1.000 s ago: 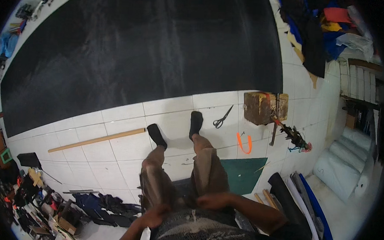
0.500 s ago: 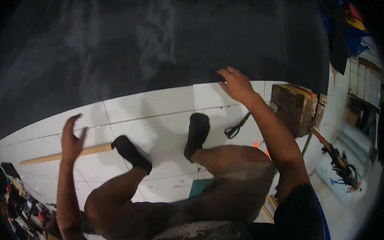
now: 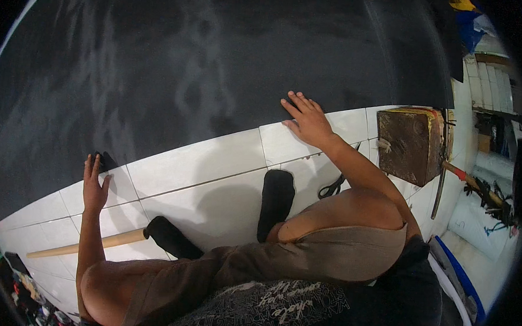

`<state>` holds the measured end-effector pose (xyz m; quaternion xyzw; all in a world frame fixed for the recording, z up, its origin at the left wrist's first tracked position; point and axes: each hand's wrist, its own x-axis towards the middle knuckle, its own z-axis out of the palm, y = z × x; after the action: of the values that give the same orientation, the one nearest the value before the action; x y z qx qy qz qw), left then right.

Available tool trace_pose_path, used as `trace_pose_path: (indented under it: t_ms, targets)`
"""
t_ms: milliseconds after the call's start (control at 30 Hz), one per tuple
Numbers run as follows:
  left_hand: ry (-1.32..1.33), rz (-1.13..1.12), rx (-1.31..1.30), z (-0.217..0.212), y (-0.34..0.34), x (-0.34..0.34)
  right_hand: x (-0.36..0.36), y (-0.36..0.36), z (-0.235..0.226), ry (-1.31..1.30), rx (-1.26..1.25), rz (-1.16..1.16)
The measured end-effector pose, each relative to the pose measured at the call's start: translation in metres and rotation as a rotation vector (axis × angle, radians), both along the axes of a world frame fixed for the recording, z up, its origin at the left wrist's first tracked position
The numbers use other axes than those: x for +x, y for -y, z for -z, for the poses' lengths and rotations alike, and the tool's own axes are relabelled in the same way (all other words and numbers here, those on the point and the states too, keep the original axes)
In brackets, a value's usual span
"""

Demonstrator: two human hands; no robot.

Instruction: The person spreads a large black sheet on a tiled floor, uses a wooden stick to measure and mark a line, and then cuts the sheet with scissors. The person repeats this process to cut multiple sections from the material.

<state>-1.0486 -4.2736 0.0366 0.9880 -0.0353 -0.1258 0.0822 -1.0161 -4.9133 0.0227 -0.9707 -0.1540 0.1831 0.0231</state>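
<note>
A large dark sheet of material (image 3: 261, 51), marked with paler grey streaks, spreads over the white tiled floor. At its near edge on the left is my left hand (image 3: 96, 181), fingers stretched out and fingertips at the border of the sheet. Farther right, my right hand (image 3: 307, 119) lies with spread fingers over the same edge, its fingertips on the dark surface. Neither hand grips anything. Black-handled scissors (image 3: 332, 188) rest on the tiles beside my right leg, partly hidden by it.
A brown worn block (image 3: 411, 144) sits at the sheet's near right corner. Across the tiles on the left lies a wooden pole (image 3: 85, 243), behind my left forearm. My feet in black socks (image 3: 276, 202) stand between the hands. Clutter (image 3: 38, 305) fills the lower left.
Both hands have come down to the sheet's edge, the right one shifting slightly left. My body has leaned forward, and my knees cover more of the floor.
</note>
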Motion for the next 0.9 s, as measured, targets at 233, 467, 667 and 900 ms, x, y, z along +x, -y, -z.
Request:
trace_pose_path:
  t_ms: [233,467,667,900]
  targets:
    - [0.009,0.035,-0.047,0.017,-0.003,0.011,-0.009,0.005,0.001,0.029,-0.036,-0.013]
    - [0.08,0.12,0.019,0.026,-0.013,0.009,-0.009,0.004,0.007,0.117,-0.045,-0.06]
    - [0.141,0.181,0.032,0.027,-0.016,0.007,0.006,-0.034,-0.022,0.009,-0.162,-0.018]
    - [0.187,0.243,0.038,0.029,-0.01,0.007,-0.002,-0.08,0.0,0.11,0.07,-0.124]
